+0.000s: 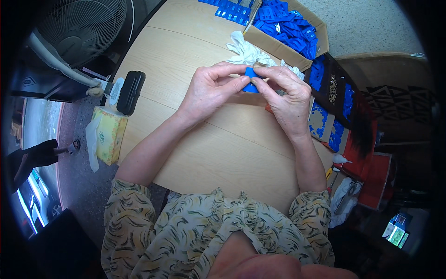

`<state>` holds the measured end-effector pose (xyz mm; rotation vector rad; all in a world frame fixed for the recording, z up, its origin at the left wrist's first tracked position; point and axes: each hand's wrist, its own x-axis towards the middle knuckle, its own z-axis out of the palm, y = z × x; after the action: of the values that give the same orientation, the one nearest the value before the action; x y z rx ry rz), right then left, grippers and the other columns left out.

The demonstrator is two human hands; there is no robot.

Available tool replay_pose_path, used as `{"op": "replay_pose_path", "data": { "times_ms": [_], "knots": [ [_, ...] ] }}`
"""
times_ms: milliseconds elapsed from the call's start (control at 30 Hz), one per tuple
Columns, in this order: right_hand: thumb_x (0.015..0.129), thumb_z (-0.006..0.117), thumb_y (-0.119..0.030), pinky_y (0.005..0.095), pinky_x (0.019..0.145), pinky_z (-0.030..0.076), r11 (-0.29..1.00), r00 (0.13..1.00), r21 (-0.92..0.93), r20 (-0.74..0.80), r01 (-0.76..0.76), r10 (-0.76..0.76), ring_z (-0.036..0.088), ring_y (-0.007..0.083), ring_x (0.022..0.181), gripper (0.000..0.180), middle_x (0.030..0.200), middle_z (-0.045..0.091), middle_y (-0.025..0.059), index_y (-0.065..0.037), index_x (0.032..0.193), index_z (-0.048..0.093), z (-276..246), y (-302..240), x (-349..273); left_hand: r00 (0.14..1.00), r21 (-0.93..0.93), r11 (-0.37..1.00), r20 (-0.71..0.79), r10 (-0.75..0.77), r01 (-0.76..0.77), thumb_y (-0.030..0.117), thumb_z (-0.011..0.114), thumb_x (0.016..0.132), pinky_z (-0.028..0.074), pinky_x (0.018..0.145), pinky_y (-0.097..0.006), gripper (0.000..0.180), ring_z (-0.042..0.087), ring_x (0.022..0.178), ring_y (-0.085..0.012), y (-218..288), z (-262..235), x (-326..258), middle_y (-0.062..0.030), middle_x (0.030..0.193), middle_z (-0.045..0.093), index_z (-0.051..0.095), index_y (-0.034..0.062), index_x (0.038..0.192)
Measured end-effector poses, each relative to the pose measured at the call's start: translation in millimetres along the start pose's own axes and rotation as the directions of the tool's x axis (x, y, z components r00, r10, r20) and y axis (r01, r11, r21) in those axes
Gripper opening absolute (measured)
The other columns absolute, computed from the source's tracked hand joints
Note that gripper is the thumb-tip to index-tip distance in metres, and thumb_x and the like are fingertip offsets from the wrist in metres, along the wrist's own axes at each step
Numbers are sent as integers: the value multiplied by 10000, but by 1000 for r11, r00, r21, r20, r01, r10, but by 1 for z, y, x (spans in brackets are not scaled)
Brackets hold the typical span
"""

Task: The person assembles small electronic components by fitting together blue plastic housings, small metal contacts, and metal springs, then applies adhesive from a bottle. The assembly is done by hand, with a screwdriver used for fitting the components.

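Above the wooden table, a small blue plastic piece (251, 73) is pinched between both of my hands. My left hand (214, 83) grips its left side with thumb and forefinger. On the other side, the thumb and fingers of my right hand (284, 88) close on it. Fingertips cover parts of the piece, so its full shape is hidden. Just beyond my hands lie crumpled white tissues (248, 49). A cardboard box (297, 56) heaped with similar blue pieces (285, 28) stands at the far right.
Several blue pieces (232, 13) lie in rows at the table's far edge. To the left are a black case (131, 93), a remote control (116, 90) and a yellow tissue pack (111, 135). A fan (79, 30) stands beyond. Small blue parts (318, 120) fill trays on the right.
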<state>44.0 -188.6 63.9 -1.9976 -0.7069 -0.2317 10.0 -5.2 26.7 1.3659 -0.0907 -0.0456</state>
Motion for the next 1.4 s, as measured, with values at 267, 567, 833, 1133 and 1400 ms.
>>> {"op": "replay_pose_path", "data": {
  "times_ms": [267, 567, 833, 1133, 1400],
  "knots": [
    [958, 620, -74, 233, 614, 575, 805, 913, 436, 134, -403, 385, 674, 124, 697, 212, 880, 693, 123, 78, 1098, 663, -12, 13, -3, 990, -108, 986, -37, -135, 130, 126, 672, 937, 549, 795, -240, 311, 650, 882, -105, 2, -2, 1, -85, 1044, 704, 653, -14, 1214],
    [933, 639, -43, 234, 634, 594, 701, 868, 517, 230, -492, 439, 679, 121, 703, 180, 811, 697, 112, 84, 1056, 675, -9, 20, -9, 993, -93, 989, -11, -120, 118, 114, 658, 946, 560, 827, -243, 322, 669, 946, -128, 2, 0, 1, -113, 1086, 701, 634, -50, 1221],
    [923, 651, -33, 228, 616, 585, 703, 871, 519, 226, -486, 436, 671, 110, 690, 155, 802, 694, 99, 76, 1028, 683, -8, 22, -8, 991, -86, 988, -24, -133, 131, 116, 658, 946, 561, 822, -237, 325, 671, 935, -128, -1, 0, 1, -121, 1085, 701, 631, -58, 1220],
    [853, 711, -12, 209, 617, 552, 885, 930, 284, 102, -368, 354, 662, 84, 699, 247, 936, 693, 94, 35, 1094, 684, -2, 8, -6, 984, -59, 983, -26, -177, 175, 141, 674, 941, 534, 774, -225, 315, 636, 816, -91, -4, 1, 0, -72, 971, 709, 655, -17, 1212],
    [822, 725, -5, 216, 635, 560, 958, 969, 156, 104, -239, 225, 679, 95, 726, 215, 945, 698, 92, 13, 1037, 725, -4, 9, -5, 982, -37, 981, 1, -188, 188, 132, 691, 925, 556, 756, -211, 336, 675, 825, -101, -7, 0, 0, -107, 995, 716, 644, -48, 1205]
  ]
}}
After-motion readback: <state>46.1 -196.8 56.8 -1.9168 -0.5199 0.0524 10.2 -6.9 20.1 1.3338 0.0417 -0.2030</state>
